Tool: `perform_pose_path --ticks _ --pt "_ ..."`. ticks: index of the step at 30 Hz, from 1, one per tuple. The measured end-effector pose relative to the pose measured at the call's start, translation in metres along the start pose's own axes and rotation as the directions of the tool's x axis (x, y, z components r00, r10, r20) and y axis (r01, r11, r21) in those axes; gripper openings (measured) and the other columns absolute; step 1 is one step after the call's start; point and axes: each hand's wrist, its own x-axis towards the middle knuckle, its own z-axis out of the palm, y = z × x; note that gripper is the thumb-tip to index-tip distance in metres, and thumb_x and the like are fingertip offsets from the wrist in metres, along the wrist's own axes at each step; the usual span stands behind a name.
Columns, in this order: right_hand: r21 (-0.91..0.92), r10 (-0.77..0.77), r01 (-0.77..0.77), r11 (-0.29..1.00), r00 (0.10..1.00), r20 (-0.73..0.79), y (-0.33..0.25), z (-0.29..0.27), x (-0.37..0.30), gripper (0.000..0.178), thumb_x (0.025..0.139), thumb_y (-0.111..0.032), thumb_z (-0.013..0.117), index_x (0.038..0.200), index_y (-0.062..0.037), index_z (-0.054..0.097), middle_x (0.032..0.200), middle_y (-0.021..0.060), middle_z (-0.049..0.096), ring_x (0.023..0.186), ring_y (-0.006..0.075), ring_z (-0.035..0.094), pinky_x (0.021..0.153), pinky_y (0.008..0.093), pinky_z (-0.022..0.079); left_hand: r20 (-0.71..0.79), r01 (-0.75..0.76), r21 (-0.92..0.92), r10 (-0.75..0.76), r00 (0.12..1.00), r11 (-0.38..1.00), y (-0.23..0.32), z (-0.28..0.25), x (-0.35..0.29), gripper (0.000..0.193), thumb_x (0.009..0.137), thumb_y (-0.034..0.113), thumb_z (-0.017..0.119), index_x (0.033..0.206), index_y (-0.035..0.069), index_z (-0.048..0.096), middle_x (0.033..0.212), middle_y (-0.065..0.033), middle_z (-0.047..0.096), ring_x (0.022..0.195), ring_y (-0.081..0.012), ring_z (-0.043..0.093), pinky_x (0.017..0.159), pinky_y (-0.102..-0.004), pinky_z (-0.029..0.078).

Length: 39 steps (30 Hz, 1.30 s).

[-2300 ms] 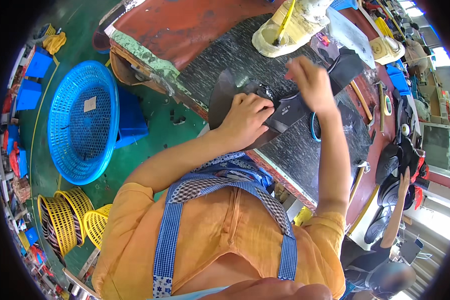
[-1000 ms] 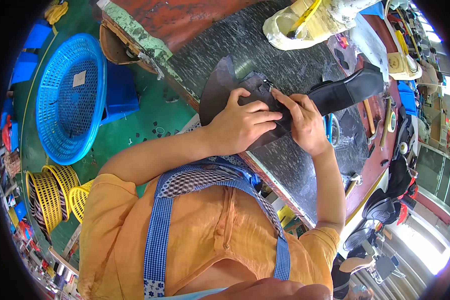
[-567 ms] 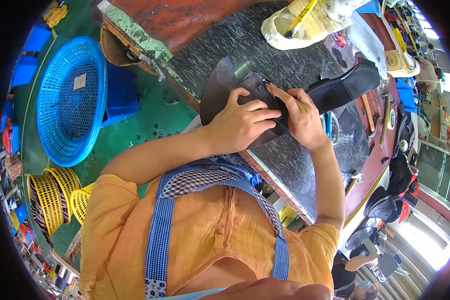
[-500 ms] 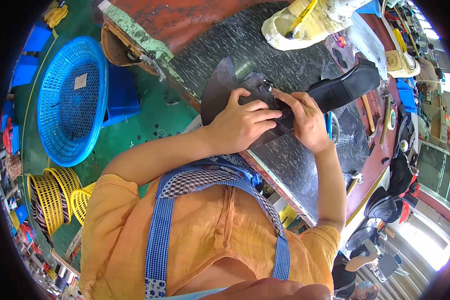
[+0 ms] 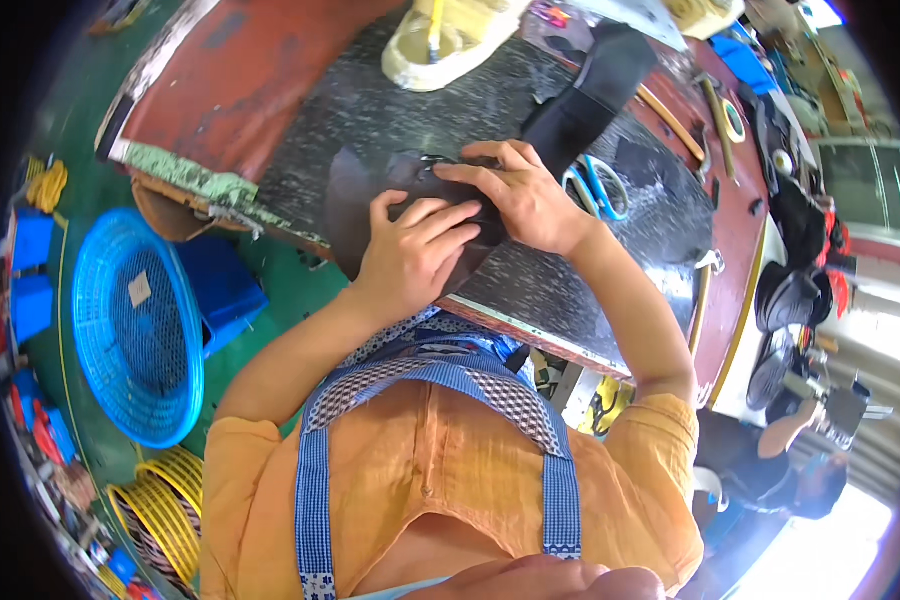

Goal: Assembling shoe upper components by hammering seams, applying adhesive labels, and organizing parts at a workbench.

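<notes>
A thin, dark leather-like piece (image 5: 348, 190) lies at the near edge of the dark work board (image 5: 315, 120), partly hanging over it. My left hand (image 5: 415, 245) rests on this piece with its fingers bent, gripping it. From the right, my right hand (image 5: 525, 195) closes its fingers on the piece's far part, close to a small shiny spot. What lies under both palms is hidden. Beyond my right hand is a folded black strip (image 5: 590, 95), and scissors (image 5: 605, 188) with blue handles lie to its right.
A glue-crusted yellowish container (image 5: 410, 60) with a brush stands at the far side. A hammer (image 5: 718, 115), a wooden stick (image 5: 673, 122) and a tape roll (image 5: 734, 120) lie on the right. A blue basket (image 5: 90, 330) is at left; a person (image 5: 745, 460) is at lower right.
The view has shifted, so the bench and basket appear in other places. Both hands stay on the dark piece; the right fingers have moved slightly over its far part. The scissors show more fully.
</notes>
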Motion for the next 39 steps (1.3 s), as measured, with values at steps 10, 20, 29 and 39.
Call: perform_pose_path --ticks 10,20,29,39 --pt "-0.077 0.000 -0.002 0.997 1.000 -0.019 -0.004 -0.008 -0.013 0.060 0.077 -0.003 0.064 0.136 -0.0131 0.056 0.130 0.0112 0.059 0.131 0.0291 0.047 0.113 0.0467 0.033 0.004 -0.009 -0.015 0.009 1.000 1.000 0.004 0.002 0.000 0.021 0.085 0.013 0.065 0.105 0.011 0.073 0.127 -0.0021 0.067 0.110 -0.0196 0.060 0.099 -0.0499 0.033" --pt "-0.140 -0.005 0.009 0.990 1.000 0.029 -0.014 0.000 0.005 0.063 0.078 0.001 0.063 0.138 -0.0101 0.051 0.133 0.0023 0.061 0.137 0.0276 0.044 0.118 0.0505 0.029 -0.017 -0.020 -0.025 0.019 1.000 0.999 -0.007 -0.009 -0.019 0.021 0.088 0.015 0.064 0.106 0.011 0.073 0.127 -0.0014 0.066 0.112 -0.0179 0.057 0.099 -0.0517 0.033" --pt "-0.127 -0.023 0.025 0.992 1.000 0.014 -0.018 0.009 0.008 0.073 0.071 0.003 0.068 0.140 -0.0118 0.050 0.134 0.0014 0.059 0.136 0.0268 0.044 0.118 0.0507 0.029 -0.010 -0.029 -0.024 0.029 1.000 0.999 -0.010 -0.010 -0.022 0.020 0.088 0.016 0.063 0.105 0.011 0.073 0.127 -0.0026 0.066 0.112 -0.0184 0.057 0.098 -0.0519 0.033" --pt "-0.077 -0.009 0.008 0.997 1.000 -0.008 -0.028 0.021 0.014 0.065 0.077 0.002 0.063 0.139 -0.0113 0.051 0.140 0.0022 0.053 0.137 0.0274 0.043 0.119 0.0511 0.026 -0.016 -0.019 -0.022 0.019 1.000 1.000 -0.008 -0.006 -0.021 0.021 0.088 0.016 0.064 0.106 0.011 0.073 0.127 -0.0026 0.066 0.112 -0.0189 0.058 0.098 -0.0522 0.033"
